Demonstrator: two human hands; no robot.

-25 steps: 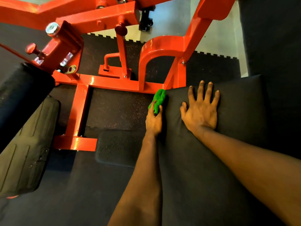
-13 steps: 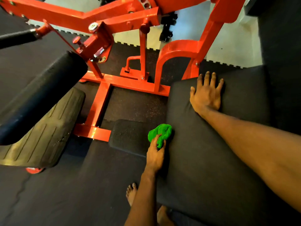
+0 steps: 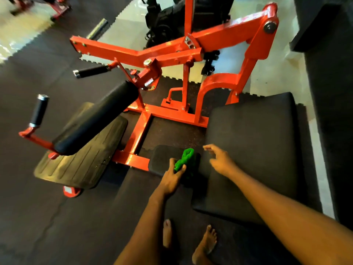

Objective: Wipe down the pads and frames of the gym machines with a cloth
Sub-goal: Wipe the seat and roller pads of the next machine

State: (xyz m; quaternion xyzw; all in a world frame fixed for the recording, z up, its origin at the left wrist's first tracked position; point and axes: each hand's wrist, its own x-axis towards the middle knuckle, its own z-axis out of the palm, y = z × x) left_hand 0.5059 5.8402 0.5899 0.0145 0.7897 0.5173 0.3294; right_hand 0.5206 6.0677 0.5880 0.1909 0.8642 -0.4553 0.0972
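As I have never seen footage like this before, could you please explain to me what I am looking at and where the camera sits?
There is no robot here: a person wears a wide-angle camera on the head, so you look down along both bare arms. The left hand grips a bunched green cloth at the left edge of a large black pad of a gym machine. The right hand holds nothing, its fingers loosely curled over that pad; it is blurred, so I cannot tell whether it touches. Beyond stands the machine's orange steel frame, carrying a black roller pad above a ribbed footplate. The person's bare feet stand on dark rubber flooring at the bottom.
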